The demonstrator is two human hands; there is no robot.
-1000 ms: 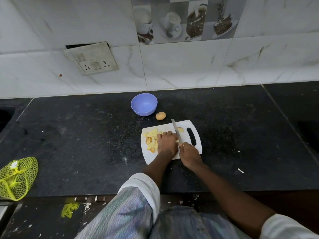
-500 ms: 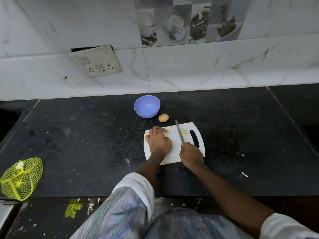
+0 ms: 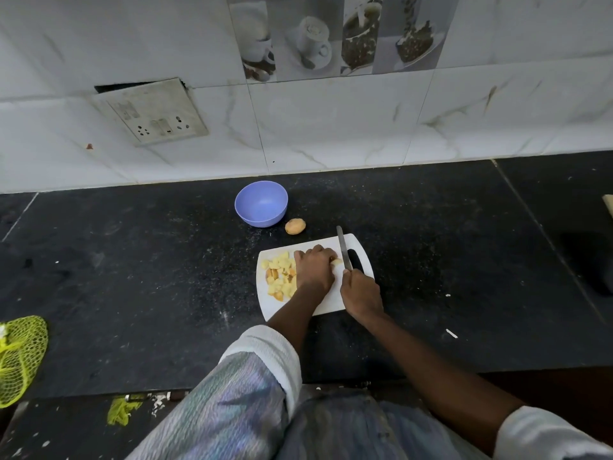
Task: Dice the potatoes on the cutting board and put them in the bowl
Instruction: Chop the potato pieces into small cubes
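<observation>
A white cutting board [image 3: 331, 302] lies on the black counter. A heap of diced potato [image 3: 280, 275] sits on its left half. My left hand [image 3: 313, 270] lies over the board's middle, fingers curled onto a small potato piece [image 3: 336, 261] at its fingertips. My right hand [image 3: 361, 295] grips the handle of a knife [image 3: 342, 252], whose blade points away from me just right of that piece. A blue bowl [image 3: 261, 203] stands beyond the board, nothing visible inside it. A whole potato [image 3: 295, 226] lies between bowl and board.
A yellow net bag [image 3: 18, 356] lies at the counter's left front edge. A tiled wall with a socket plate [image 3: 151, 111] backs the counter. Small white scraps [image 3: 451, 333] dot the counter to the right.
My left hand, which covered the diced heap on the board's left half a moment ago, has moved right to the piece beside the knife, uncovering the heap. The knife stays in my right hand.
</observation>
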